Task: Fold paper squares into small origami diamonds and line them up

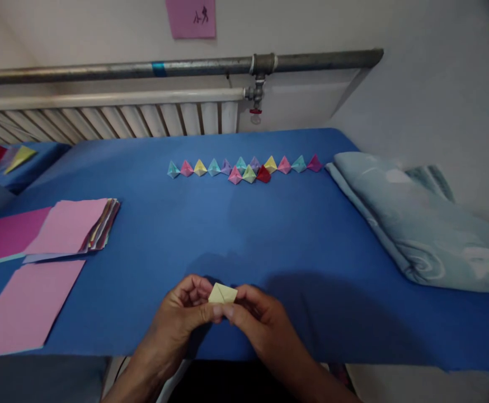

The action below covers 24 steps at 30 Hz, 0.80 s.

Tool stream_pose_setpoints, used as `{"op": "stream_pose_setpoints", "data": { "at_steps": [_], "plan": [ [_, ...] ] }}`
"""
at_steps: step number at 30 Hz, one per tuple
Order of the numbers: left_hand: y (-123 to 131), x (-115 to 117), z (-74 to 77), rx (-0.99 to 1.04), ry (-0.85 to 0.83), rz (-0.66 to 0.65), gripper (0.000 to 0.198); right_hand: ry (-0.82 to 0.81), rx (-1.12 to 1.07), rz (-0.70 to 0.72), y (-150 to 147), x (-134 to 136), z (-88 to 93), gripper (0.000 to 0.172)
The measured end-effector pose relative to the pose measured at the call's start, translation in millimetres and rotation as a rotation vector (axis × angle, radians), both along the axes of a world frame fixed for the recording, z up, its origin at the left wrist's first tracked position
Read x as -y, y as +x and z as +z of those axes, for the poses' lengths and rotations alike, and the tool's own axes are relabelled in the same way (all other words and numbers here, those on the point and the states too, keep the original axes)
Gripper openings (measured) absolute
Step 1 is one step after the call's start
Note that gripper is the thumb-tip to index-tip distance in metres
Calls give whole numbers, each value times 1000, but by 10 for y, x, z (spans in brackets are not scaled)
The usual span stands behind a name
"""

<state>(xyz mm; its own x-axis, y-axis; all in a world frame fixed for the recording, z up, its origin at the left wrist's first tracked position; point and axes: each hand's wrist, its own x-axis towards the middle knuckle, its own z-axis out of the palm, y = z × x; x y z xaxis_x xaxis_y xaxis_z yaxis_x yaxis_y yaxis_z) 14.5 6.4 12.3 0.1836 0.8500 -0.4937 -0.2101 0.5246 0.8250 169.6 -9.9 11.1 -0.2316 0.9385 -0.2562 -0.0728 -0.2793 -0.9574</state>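
Pale yellow folded paper (221, 292), diagonal seam showing, between fingers (205, 313).

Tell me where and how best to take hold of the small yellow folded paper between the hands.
Pinch lightly at the far edge, coming from the side away from the person, I'd judge. That edge of the yellow folded paper is uncovered, while the left hand and right hand hold it with thumbs at the near edge. Its small, angular shape suits a two-finger pinch.
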Motion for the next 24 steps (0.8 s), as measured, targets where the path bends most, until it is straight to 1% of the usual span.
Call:
{"op": "stream_pose_setpoints", "data": {
  "at_steps": [3, 7, 9, 12, 16, 19, 24],
  "plan": [
    [-7, -1, 9, 17, -24, -25, 24, 25, 74, 6, 19, -12, -2, 20],
    [-28, -30, 60, -9, -53, -107, 21, 148, 236, -9, 68, -18, -10, 21],
    [-22, -40, 79, -52, -54, -123, 19, 200, 278, -18, 83, -21, -15, 22],
    [1, -33, 75, -87, -50, -70, 21, 202, 261, -11, 100, -29, -16, 20],
    [28, 4, 22, -80, -46, -5, 23, 200, 250, -13, 131, -47, 11, 15],
    [44, 31, -3, -65, -26, 25, 22, 209, 238, 2, 149, -61, 50, 15],
    [87, 64, 16, -31, -14, 68, 22, 272, 275, 6, 140, -56, 77, 18]
  ]
}}
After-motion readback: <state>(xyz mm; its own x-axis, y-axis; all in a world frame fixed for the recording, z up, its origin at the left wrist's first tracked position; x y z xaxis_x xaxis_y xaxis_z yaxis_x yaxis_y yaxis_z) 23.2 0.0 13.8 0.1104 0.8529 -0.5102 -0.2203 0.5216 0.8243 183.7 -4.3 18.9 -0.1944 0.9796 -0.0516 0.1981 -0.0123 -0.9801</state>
